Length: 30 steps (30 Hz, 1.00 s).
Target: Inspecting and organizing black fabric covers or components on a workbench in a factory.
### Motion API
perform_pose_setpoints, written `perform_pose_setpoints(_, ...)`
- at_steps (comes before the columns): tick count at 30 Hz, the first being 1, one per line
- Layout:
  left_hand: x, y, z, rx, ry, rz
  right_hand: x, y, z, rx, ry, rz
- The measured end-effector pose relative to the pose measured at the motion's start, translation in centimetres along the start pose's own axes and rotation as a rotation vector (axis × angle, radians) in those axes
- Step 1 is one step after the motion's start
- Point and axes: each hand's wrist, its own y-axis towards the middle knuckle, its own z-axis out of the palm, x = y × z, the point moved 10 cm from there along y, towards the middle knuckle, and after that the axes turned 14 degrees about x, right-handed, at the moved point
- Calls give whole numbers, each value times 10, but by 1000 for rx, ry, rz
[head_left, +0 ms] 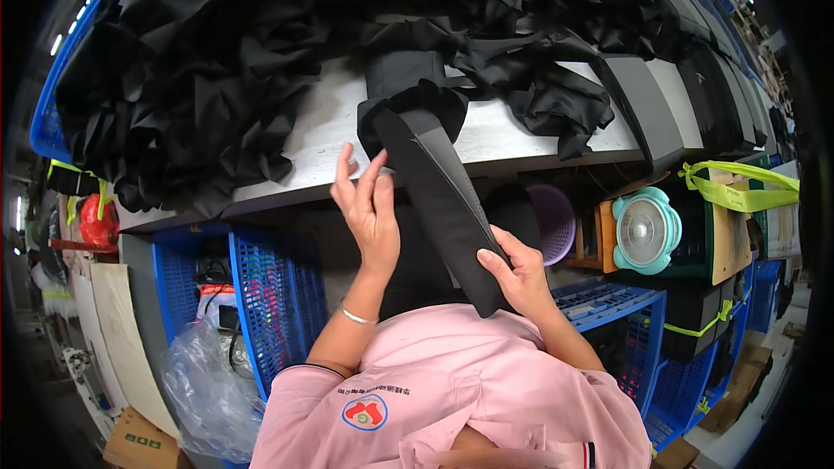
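So the long black folded piece (443,217) runs on a slant, its far end up by the desk (334,126) edge, a bit left, and its near end down against the pink shirt (426,352). The right hand (514,271) is pinching it by the right edge near that bottom end, thumb on top. Left hand (367,213) is free, fingers spread, just left of the upper half, can't tell if a fingertip's touching.

Black fabric strip (441,213), pink shirt (426,356), blue crate (269,300)
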Motion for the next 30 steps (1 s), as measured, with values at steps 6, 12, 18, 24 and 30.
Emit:
perform_pose_setpoints(6,4,62,4,38,237,96,-9,6,-1,-6,-87,107)
perform_pose_setpoints(12,-36,69,27,177,237,326,20,22,0,-25,-231,-61)
perform_pose_setpoints(18,-94,36,61,557,105,508,25,74,-5,-120,-514,-240)
perform_pose_setpoints(24,-102,2,28,278,163,573,5,115,4,-22,-174,-214)
perform_pose_setpoints(30,-73,-44,-24,46,-31,396,-10,126,20,-59,796,20)
